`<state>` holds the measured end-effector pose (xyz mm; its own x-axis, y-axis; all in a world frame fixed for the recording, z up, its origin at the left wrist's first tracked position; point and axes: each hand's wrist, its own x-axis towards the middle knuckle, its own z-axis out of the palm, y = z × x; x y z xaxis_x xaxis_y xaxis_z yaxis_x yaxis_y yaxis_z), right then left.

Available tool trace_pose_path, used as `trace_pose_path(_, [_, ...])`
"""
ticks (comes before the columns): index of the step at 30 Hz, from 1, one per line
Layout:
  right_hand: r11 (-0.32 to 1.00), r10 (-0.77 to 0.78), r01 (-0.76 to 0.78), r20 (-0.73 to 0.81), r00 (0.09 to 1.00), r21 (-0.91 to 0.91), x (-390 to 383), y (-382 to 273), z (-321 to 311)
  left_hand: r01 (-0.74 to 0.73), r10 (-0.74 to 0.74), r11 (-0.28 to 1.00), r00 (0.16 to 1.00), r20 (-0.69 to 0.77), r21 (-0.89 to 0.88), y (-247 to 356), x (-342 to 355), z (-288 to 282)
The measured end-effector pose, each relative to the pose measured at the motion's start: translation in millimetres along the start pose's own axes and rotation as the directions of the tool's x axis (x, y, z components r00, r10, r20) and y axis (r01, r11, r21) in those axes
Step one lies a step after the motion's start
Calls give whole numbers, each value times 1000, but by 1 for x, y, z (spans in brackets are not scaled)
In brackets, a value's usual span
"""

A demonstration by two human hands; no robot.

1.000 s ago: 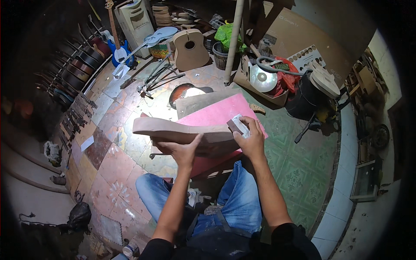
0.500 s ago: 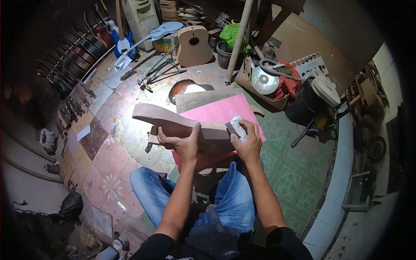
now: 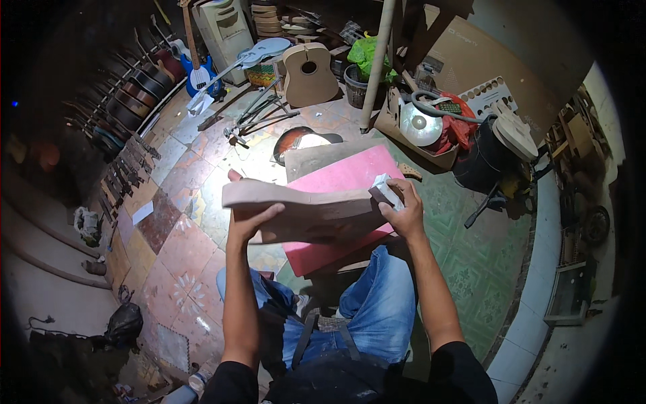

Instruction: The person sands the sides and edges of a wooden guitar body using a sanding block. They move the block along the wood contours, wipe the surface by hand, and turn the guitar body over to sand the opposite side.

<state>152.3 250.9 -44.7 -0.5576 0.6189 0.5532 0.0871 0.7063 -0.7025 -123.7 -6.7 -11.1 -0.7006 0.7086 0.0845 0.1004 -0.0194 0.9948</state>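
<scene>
An unfinished wooden guitar body, pale brown with a curved edge, is held up on its side over my lap. My left hand grips its left end, the thumb across the near face and the other fingers mostly hidden behind. My right hand is closed round a small sanding block with a whitish covering. The block is at the right end of the body's upper edge; whether it touches the wood I cannot tell. Beneath the body lies a pink board.
A grey-brown board lies beyond the pink one, next to a sunburst guitar body. Farther off are an acoustic guitar body, a metal stand and a pole. A cardboard box and a black bucket stand right.
The guitar body has turned, and its left end has come nearer. My left hand has shifted from beneath its middle to its left end. My right hand still holds the sanding block.
</scene>
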Motion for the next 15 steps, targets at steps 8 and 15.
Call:
trace_pose_path(8, [954,42,-115,-255,966,-275,-5,-24,53,-541,457,795,831,317,274,6,-20,45])
trace_pose_path(15, [990,130,-140,-205,970,-32,-29,-72,67,-449,413,887,875,253,107,6,-47,71])
